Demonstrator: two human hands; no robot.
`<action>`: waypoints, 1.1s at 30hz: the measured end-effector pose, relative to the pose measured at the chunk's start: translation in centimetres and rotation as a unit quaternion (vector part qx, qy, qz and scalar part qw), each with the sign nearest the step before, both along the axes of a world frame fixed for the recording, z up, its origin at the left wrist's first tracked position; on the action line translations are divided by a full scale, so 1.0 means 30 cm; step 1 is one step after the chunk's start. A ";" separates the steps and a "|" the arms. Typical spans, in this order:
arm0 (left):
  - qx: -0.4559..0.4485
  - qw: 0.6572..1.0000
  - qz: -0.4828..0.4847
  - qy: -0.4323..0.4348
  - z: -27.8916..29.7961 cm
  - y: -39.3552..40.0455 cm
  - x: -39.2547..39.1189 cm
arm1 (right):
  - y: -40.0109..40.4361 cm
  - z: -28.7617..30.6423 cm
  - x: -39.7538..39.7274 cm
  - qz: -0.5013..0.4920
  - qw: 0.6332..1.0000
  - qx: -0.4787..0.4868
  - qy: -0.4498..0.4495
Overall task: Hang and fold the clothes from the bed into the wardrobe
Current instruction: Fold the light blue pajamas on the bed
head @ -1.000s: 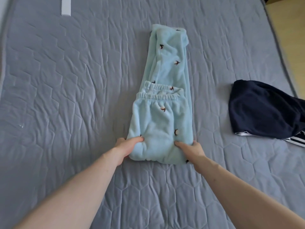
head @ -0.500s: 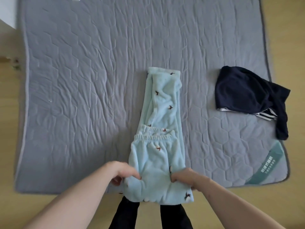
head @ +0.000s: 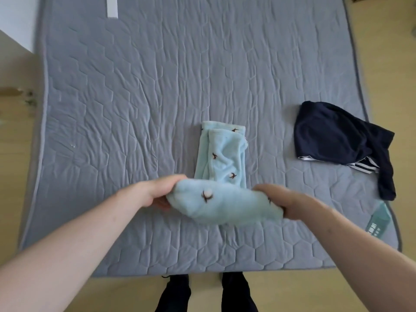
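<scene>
Both the left hand (head: 157,194) and right hand (head: 286,204) grip pale-blue fleece trousers (head: 222,176) above a grey quilted mattress (head: 157,91) on yellow flooring (head: 13,143).

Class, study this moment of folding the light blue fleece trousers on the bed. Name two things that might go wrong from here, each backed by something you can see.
1. Both the left hand and right hand grip only the ends of the lifted fold of the light blue trousers; the thick fleece may slip or land crooked.
2. The dark navy garment trails towards the edge of the grey mattress and might slide to the floor.
</scene>
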State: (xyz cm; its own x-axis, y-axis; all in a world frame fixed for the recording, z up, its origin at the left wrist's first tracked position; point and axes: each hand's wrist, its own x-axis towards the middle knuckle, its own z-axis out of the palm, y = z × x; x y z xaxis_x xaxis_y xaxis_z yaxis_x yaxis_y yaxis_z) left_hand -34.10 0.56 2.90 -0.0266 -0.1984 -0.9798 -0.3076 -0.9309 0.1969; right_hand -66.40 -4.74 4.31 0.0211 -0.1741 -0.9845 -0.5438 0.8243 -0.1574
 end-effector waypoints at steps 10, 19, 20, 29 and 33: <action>-0.198 0.964 0.126 -0.123 -0.156 -0.293 -0.057 | -0.211 -0.139 0.086 -0.236 0.953 -0.190 0.014; -0.122 0.987 0.070 -0.075 -0.425 -0.229 -0.139 | 0.202 -0.442 0.169 -0.284 0.954 0.016 0.098; -0.114 0.989 0.077 -0.052 -0.448 -0.211 -0.163 | 0.220 -0.463 0.178 -0.303 0.949 0.038 0.076; -0.063 0.952 0.297 -0.049 -0.463 0.085 -0.480 | 0.218 -0.532 0.093 -0.455 0.878 -0.133 0.069; -0.024 0.978 0.201 0.042 -0.357 0.216 -0.629 | 0.241 -0.506 -0.098 -0.416 0.883 -0.191 0.104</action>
State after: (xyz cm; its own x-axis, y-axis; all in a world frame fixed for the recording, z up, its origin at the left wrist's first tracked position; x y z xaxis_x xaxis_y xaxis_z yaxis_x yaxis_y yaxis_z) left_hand -52.97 7.04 -7.82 -0.0166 -0.2548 -0.9668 0.1004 -0.9625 0.2520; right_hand -69.33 2.50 -10.87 -0.4447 -0.3649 -0.8180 0.1756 0.8600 -0.4791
